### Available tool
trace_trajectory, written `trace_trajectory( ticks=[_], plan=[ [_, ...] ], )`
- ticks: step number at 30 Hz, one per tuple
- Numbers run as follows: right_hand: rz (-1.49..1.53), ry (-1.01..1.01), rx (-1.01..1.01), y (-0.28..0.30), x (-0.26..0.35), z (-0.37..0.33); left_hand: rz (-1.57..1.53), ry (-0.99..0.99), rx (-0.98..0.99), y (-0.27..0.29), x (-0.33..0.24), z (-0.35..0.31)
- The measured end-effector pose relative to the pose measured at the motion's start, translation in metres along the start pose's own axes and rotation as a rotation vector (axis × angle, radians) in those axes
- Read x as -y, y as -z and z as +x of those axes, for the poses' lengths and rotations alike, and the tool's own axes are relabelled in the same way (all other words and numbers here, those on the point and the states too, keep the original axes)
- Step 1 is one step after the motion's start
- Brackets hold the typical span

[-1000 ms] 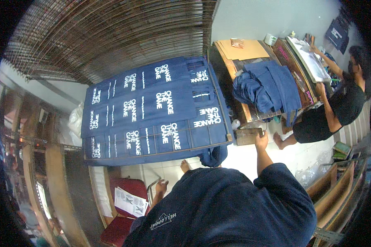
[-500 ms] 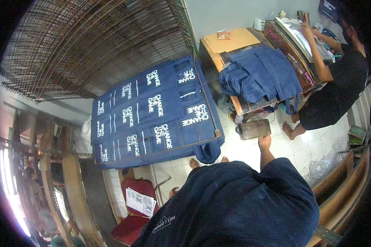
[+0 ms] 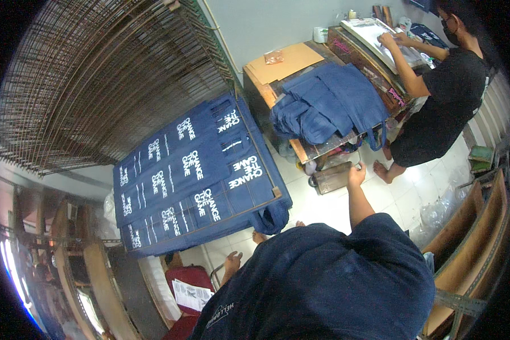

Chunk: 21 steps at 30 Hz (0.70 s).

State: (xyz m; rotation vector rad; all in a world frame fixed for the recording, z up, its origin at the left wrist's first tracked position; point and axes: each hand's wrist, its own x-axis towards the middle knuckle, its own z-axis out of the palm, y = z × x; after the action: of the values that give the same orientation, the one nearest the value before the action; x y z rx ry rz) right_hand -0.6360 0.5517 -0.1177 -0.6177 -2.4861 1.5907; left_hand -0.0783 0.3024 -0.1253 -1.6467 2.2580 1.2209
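My right hand (image 3: 356, 174) is raised in front of me, fingers loosely curved and a little apart, holding nothing I can see. Beyond it, low by the table, lies a brown flat box-like thing (image 3: 330, 180); the hand overlaps its right edge in the picture, and I cannot tell whether they touch. Low on the left, my left hand (image 3: 232, 262) hangs with its fingers apart, near the red chair (image 3: 182, 276). Dark blue fabric bags (image 3: 175, 164) with white lettering lie in overlapping rows on a rack ahead. More blue bags (image 3: 328, 102) are piled on the wooden table (image 3: 298, 148).
A tall stack of wire racks (image 3: 113, 73) rises over the bags. At the right, a person in black (image 3: 450, 96) works with both hands at a framed board (image 3: 374, 39). Wooden shelving (image 3: 470, 249) stands on my right. Papers (image 3: 191, 296) lie on the chair.
My view has shifted, and the bags and table sit further left in it. My left hand has come out further into sight. My right hand has moved up and forward. The co-worker's hands have shifted.
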Motion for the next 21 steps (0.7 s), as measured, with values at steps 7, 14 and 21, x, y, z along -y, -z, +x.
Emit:
trace_trajectory(
  ticks=[7,14,21],
  plan=[
    [0.501,-0.173,0.023,-0.001,0.04,0.034,0.121,-0.19,0.102,0.0,0.031,0.0],
    [0.789,-0.353,0.074,0.015,0.088,0.04,-0.027,0.04,0.1,-0.008,0.086,-0.011],
    [0.868,-0.473,0.167,0.018,0.112,0.052,-0.166,0.139,0.034,0.01,0.073,-0.031]
  ],
)
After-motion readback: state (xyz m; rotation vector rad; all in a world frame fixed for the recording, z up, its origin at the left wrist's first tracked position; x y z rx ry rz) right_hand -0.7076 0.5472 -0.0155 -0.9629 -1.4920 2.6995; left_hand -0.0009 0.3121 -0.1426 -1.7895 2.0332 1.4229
